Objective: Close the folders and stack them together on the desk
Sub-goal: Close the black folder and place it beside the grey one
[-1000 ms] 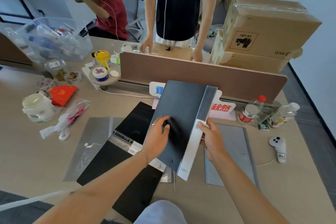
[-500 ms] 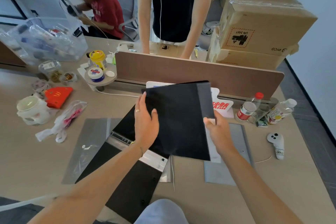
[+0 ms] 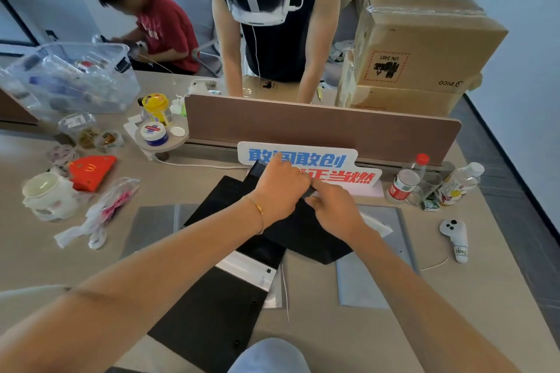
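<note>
A closed black folder [image 3: 306, 236] lies flat in the middle of the desk, across an open black folder [image 3: 212, 306] with a white spine label. My left hand [image 3: 280, 188] presses on its far edge and my right hand [image 3: 336, 209] presses right beside it, fingers on the spine. A grey folder [image 3: 372, 275] lies partly under the black one at the right. Another grey folder [image 3: 151, 227] lies open at the left.
A brown divider panel [image 3: 321, 127] with a lettered sign [image 3: 309, 163] bounds the desk's far side. Bottles [image 3: 406, 185] and a white controller [image 3: 454, 236] sit at the right; a mug [image 3: 48, 194], plastic bag [image 3: 100, 215] and clear bin [image 3: 69, 76] at the left. Two people are beyond.
The black folder, held up and tilted before, now lies flat on the desk. Both hands moved forward onto its far edge, close together.
</note>
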